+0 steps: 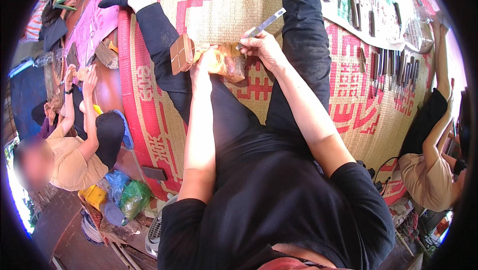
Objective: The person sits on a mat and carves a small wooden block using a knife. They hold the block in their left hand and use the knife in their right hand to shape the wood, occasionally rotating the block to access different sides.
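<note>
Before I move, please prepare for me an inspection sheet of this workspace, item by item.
Surface: woven mat with red patterns.
Job's things: yellow-brown workpiece; flat silvery tool, lower end near it.
Clutter: dark-handled tools on a white sheet, upper right; green plastic bag, lower left.
Grips: left grip holds the workpiece; right grip holds the silvery tool.
Cables: apparently a thin black cord, right.
Surroundings: another person on the left and on the right.
</note>
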Demonstrator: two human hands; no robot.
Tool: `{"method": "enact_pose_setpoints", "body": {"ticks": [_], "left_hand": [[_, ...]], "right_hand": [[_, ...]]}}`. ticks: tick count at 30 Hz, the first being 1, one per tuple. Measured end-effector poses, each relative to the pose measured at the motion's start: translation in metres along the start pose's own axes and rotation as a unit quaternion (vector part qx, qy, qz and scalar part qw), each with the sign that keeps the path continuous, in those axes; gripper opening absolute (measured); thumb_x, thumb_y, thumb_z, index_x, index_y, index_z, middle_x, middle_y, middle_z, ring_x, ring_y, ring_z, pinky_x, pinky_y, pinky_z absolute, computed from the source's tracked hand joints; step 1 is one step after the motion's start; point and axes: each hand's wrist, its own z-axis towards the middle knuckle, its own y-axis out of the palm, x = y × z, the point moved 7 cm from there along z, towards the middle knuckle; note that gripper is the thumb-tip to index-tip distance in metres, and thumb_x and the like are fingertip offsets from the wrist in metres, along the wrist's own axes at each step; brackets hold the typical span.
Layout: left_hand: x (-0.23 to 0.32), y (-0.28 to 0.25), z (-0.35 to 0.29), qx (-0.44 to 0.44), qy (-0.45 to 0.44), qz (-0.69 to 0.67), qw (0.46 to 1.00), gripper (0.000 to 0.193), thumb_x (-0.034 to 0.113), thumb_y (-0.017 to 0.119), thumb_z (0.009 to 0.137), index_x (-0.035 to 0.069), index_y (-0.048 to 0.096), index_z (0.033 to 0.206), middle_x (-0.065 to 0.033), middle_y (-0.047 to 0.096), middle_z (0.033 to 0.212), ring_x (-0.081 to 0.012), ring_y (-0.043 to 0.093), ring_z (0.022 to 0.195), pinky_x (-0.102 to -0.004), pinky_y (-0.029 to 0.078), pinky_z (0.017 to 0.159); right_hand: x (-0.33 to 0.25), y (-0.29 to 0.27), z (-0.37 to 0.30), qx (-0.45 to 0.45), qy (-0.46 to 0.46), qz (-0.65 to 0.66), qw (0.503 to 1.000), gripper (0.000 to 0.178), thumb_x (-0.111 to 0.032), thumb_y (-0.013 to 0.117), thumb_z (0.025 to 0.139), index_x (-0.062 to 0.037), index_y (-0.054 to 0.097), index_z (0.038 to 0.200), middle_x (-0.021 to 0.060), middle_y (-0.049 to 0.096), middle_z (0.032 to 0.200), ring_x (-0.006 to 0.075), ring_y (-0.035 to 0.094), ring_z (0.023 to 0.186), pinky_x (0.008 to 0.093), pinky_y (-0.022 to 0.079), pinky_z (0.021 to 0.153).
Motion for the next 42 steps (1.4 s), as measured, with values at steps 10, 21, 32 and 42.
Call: {"method": "enact_pose_setpoints", "body": {"ticks": [10,21,32,42], "left_hand": [[0.005,0.005,-0.004,-0.001,-0.007,0.0,1.0,0.024,0.018,0.059,0.085,0.0,0.064,0.099,-0.0042,0.058,0.107,-0.0131,0.054,0.101,-0.0277,0.041,0.089],[0.012,0.008,-0.006,-0.021,0.013,0.022,0.999,0.024,0.016,0.059,0.085,0.0,0.064,0.101,-0.0041,0.058,0.107,-0.0134,0.054,0.1,-0.0276,0.041,0.089],[0.011,0.008,-0.008,-0.021,0.022,0.092,0.995,0.026,0.019,0.054,0.089,-0.001,0.065,0.102,-0.0035,0.056,0.108,-0.0129,0.053,0.103,-0.0267,0.041,0.089],[0.013,0.01,-0.01,-0.003,0.023,0.069,0.997,0.02,0.015,0.059,0.085,0.001,0.065,0.098,-0.0024,0.06,0.1,-0.0118,0.055,0.092,-0.0265,0.043,0.082]], "right_hand": [[-0.001,-0.006,0.002,0.013,-0.019,-0.025,0.999,0.004,-0.002,0.063,0.082,-0.0042,0.061,0.085,0.0048,0.064,0.08,0.0119,0.063,0.068,0.0222,0.05,0.061],[-0.001,-0.006,0.006,0.0,-0.028,-0.006,1.0,0.007,-0.006,0.062,0.083,-0.0049,0.056,0.08,0.009,0.064,0.088,0.0148,0.063,0.073,0.0255,0.052,0.068],[-0.006,0.008,0.0,-0.043,-0.044,-0.057,0.997,0.007,0.001,0.063,0.078,-0.0032,0.059,0.083,0.0071,0.065,0.082,0.0123,0.063,0.07,0.0229,0.05,0.066],[-0.002,0.017,-0.004,-0.048,-0.039,-0.122,0.991,0.006,0.0,0.067,0.074,-0.0029,0.062,0.077,0.0037,0.063,0.072,0.0096,0.058,0.063,0.022,0.046,0.062]]}}
